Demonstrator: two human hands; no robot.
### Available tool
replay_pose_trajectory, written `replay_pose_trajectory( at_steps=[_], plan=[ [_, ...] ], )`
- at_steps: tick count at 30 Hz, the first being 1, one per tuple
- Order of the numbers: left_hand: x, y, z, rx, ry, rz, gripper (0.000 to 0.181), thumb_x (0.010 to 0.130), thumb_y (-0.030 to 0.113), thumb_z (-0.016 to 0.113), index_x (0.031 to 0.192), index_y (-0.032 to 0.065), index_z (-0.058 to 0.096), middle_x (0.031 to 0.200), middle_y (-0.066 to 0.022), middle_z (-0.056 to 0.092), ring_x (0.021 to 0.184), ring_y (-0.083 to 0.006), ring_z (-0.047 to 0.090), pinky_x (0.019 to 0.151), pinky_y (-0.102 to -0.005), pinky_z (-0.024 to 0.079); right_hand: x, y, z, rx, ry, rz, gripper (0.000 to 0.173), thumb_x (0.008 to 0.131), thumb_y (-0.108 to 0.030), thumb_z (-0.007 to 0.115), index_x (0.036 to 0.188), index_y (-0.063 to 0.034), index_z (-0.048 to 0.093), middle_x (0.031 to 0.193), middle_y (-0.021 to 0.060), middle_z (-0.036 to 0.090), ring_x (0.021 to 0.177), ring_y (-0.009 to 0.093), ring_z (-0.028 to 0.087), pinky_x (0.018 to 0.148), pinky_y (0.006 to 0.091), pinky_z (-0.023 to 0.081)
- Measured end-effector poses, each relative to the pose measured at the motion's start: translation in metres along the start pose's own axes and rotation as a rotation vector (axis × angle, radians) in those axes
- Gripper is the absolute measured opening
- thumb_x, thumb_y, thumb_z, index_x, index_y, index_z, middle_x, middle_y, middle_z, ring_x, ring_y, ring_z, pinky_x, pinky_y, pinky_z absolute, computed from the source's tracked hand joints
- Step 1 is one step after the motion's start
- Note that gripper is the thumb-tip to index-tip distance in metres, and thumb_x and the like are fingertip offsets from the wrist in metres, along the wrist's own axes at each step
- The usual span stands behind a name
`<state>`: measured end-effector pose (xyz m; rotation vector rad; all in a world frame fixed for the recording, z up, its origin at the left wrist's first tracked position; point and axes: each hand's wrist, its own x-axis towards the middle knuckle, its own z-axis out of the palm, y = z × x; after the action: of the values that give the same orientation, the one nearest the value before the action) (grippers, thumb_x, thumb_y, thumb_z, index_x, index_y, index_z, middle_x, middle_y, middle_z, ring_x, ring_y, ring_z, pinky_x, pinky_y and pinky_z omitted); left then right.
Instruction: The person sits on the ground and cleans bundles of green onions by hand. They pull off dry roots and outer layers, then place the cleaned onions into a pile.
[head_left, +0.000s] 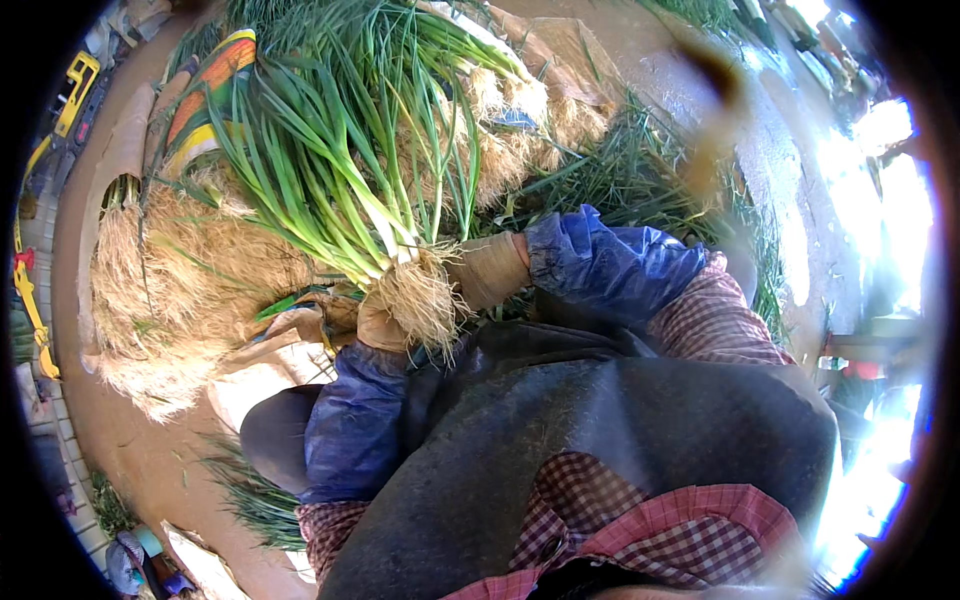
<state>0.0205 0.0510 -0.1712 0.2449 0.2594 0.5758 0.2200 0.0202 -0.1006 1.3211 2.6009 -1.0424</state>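
A bunch of green onions (390, 240) with white stem bases and bushy pale roots lies across my two gloved hands, its leaves pointing up and left. My left hand (382, 324), in a tan glove below a blue sleeve cover, grips the bunch from beneath near the roots. From the right, my right hand (489, 271), in a worn tan glove, meets the root end; its fingers are hidden behind the roots, so its grip cannot be told. Beyond the hands lie more green onions (337, 45), and a large heap of rooty bundles (202, 255) is on the left.
Loose green leaves (630, 172) cover the ground at upper right. A colourful printed sack (217, 90) and brown sheeting (124, 142) lie over bundles. A pale sack (270, 375) is by my left knee. Yellow metal-looking parts (34, 315) stand at the far left. A dark apron (585, 420) covers my lap.
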Motion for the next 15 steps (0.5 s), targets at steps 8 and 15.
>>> replay_pose_trajectory(
  at_steps=[8,15],
  plan=[
    [0.008,0.000,0.008,-0.140,-0.221,-0.049,0.052,0.083,0.016,0.062,0.126,-0.0057,0.044,0.120,-0.0169,0.053,0.105,-0.0276,0.055,0.089,-0.0392,0.048,0.005,-0.020,0.068,0.079,-0.310,-0.222,0.032,0.084,-0.023,0.059,0.107,-0.0021,0.062,0.091,0.0142,0.067,0.079,0.029,0.064,0.076,0.0394,0.051],
    [0.010,0.002,0.004,-0.167,-0.272,-0.042,0.046,0.090,0.026,0.052,0.127,0.0010,0.045,0.120,-0.0142,0.053,0.109,-0.0286,0.052,0.095,-0.0421,0.044,-0.025,0.046,0.020,1.527,0.391,0.227,0.055,0.086,-0.056,0.048,0.069,-0.0055,0.059,0.057,0.0071,0.056,0.044,0.015,0.048,0.046,0.0272,0.039]
  ],
)
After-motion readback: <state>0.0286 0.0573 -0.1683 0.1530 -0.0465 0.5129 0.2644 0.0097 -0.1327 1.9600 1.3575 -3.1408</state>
